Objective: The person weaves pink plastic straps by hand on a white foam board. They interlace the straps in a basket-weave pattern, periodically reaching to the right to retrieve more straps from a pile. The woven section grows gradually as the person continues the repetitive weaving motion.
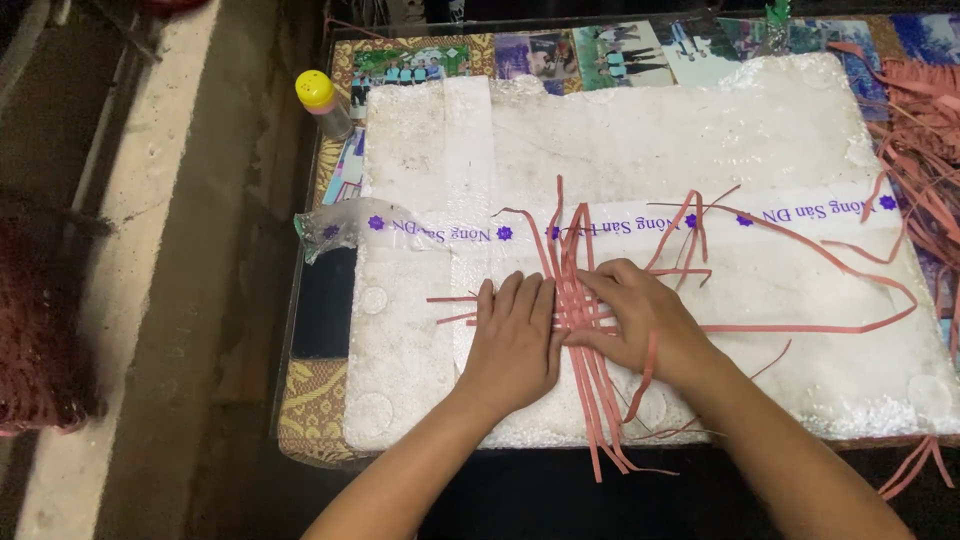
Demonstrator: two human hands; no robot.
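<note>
- The left hand (515, 335) is lying flat, palm down, on the white foam board (640, 150), its fingers pointing away from the person; its grip is released, pressing rather than holding.
- The right hand (635, 320) is lying just beside it, fingers pointing left across the bundle of pink strips (575, 250); its fingers are spread over the strips, and I cannot tell whether they are pinching any.
- The bundle is sitting near the middle of the board's near half, between and under the two hands.
- Its long axis is running from the person's edge of the board towards the far edge, with the near ends hanging over the board's front edge.
- A few strips are crossing the bundle sideways, poking out left of the left hand.
- One long strip is looping off to the right side of the board.
- A band of clear tape (450, 230) is stretching across the board, just beyond the hands.
- A small bottle with a yellow cap (322, 100) is standing off the board's far left corner, on the tabletop (310, 400).
- A loose heap of pink strips (925, 130) is lying at the board's far right corner.
</note>
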